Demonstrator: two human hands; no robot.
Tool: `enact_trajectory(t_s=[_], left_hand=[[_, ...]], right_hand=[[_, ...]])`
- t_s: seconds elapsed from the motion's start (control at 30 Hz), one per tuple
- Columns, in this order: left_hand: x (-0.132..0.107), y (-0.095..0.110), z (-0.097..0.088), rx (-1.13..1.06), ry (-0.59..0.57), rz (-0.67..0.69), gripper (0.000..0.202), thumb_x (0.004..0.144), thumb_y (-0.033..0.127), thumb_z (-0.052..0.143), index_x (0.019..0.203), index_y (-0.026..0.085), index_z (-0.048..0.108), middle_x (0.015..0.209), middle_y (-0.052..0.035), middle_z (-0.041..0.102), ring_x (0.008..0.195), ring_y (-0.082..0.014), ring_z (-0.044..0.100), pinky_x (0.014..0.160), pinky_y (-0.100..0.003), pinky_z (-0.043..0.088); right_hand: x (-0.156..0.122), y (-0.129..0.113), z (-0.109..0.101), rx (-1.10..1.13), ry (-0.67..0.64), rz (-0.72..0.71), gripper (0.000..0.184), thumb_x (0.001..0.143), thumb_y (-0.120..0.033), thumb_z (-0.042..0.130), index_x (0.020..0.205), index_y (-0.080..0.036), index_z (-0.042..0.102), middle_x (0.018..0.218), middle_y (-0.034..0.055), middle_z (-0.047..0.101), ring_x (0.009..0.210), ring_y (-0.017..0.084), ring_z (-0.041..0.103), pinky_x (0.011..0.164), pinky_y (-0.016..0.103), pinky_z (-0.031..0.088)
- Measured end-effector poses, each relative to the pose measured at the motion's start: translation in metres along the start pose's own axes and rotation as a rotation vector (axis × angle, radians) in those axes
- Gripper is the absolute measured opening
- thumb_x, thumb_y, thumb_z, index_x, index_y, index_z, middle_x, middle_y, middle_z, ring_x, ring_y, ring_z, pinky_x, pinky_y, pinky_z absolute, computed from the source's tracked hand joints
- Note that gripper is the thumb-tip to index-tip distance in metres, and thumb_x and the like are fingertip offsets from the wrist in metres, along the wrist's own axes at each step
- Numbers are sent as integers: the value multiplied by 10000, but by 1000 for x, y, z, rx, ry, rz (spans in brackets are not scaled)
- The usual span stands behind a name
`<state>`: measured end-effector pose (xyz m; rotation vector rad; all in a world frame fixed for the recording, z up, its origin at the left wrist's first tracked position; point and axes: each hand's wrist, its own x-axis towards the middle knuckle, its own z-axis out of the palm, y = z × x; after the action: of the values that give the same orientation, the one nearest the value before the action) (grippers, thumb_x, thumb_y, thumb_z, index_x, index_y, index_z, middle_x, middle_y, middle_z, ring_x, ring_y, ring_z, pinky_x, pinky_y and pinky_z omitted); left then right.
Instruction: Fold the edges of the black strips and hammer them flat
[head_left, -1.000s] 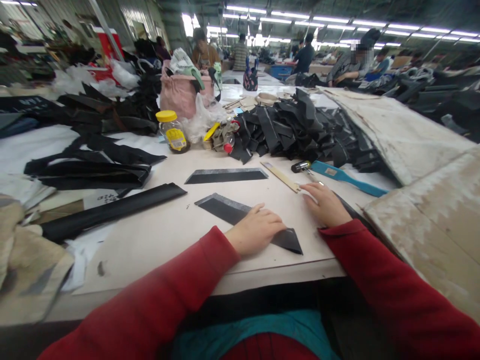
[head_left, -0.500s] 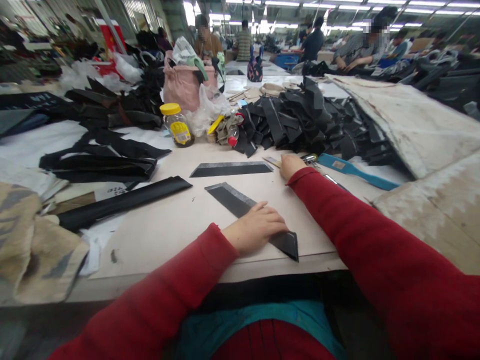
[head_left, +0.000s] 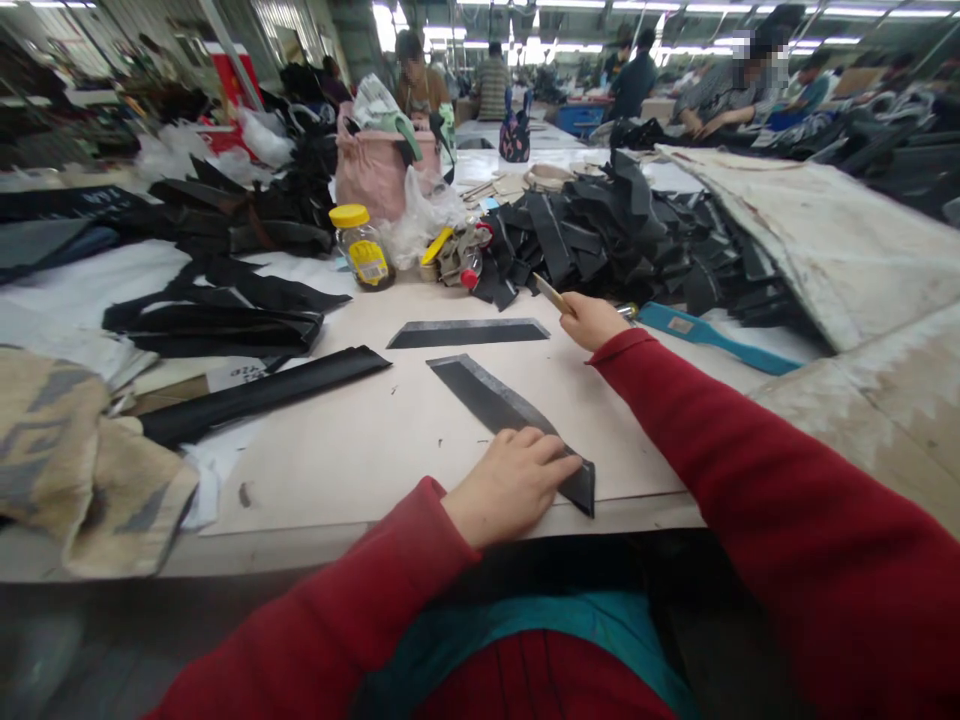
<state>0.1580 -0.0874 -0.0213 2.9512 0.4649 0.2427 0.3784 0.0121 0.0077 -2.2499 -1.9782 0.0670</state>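
My left hand (head_left: 519, 482) lies flat, fingers stretched, over the near end of a black fabric-like strip (head_left: 480, 388). The strip has a grey band along one edge and slants across the pale board; part of it is hidden under the fingers. Beyond it lies a second black strip (head_left: 469, 334), with slanted ends and a grey upper edge. My right hand (head_left: 594, 320) is closed around a thin tan stick-like tool (head_left: 552, 293), raised a little at its tip and pointing away to the left. Its exact kind I cannot make out.
A heap of black cut pieces (head_left: 592, 225) lies at the back, beside a yellow-lidded jar (head_left: 363, 248) and a pink bag (head_left: 382, 172). A blue long-handled tool (head_left: 716, 340) rests at right. More black pieces (head_left: 217, 318) lie left. Other people work farther back.
My right hand has lifted the tan tool off the board, its tip now angled upward. My left hand has shifted slightly, still on the nearer strip. The camera view has moved a little.
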Motion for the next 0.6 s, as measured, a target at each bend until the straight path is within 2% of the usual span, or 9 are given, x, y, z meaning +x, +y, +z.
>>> enact_trajectory(t_s=[0.07,0.13,0.23,0.3,0.37,0.47,0.53,0.6], left_hand=[[-2,4,1,-16,6,-29,310,878,226,400,1172,255,492,1074,-40,526,972,-202,443,805,-352,355],[-4,6,2,-33,13,-47,315,869,223,409,1172,261,489,1072,-34,526,985,-203,437,863,-379,340],[-7,10,2,-41,18,-62,328,862,216,419,1180,270,481,1073,-25,526,1012,-201,427,965,-432,281],[-8,11,2,-43,17,-63,334,860,211,423,1184,270,478,1083,-26,524,1029,-205,420,994,-456,256],[-9,12,2,-50,14,-61,338,863,209,419,1190,267,475,1095,-32,522,1039,-210,415,1000,-470,254],[-9,10,1,-49,5,-45,341,876,213,397,1205,263,469,1119,-42,519,1045,-217,415,1002,-490,256],[-8,8,0,-38,-1,-30,340,883,219,385,1210,266,468,1138,-43,515,1050,-218,416,1003,-499,255],[-8,7,-1,-22,-10,-18,340,884,220,386,1210,274,467,1151,-40,512,1053,-214,417,1003,-502,260]], right_hand=[[-20,-3,-6,131,-32,-52,320,877,-237,327,1102,-135,531,885,66,642,726,149,585,650,234,441],[-47,-5,-9,331,-75,-112,379,907,-350,276,1045,-139,558,770,39,627,639,140,571,593,242,450],[-92,1,-9,456,-100,-238,454,891,-475,281,1025,-171,590,830,45,637,761,180,591,680,295,471],[-118,12,-9,420,-107,-287,407,852,-490,382,1032,-195,597,931,50,648,858,204,592,743,311,468],[-137,25,-9,350,-121,-277,378,822,-478,452,1028,-194,595,927,53,656,821,203,601,711,301,474],[-156,41,-10,222,-156,-296,345,865,-384,405,1115,-202,557,901,52,656,769,184,605,671,285,471],[-163,44,-8,120,-156,-374,381,891,-316,351,1234,-218,487,919,62,642,791,182,599,694,291,465],[-167,42,-4,30,-150,-454,415,899,-311,344,1294,-225,436,912,74,619,798,186,586,710,301,462]])
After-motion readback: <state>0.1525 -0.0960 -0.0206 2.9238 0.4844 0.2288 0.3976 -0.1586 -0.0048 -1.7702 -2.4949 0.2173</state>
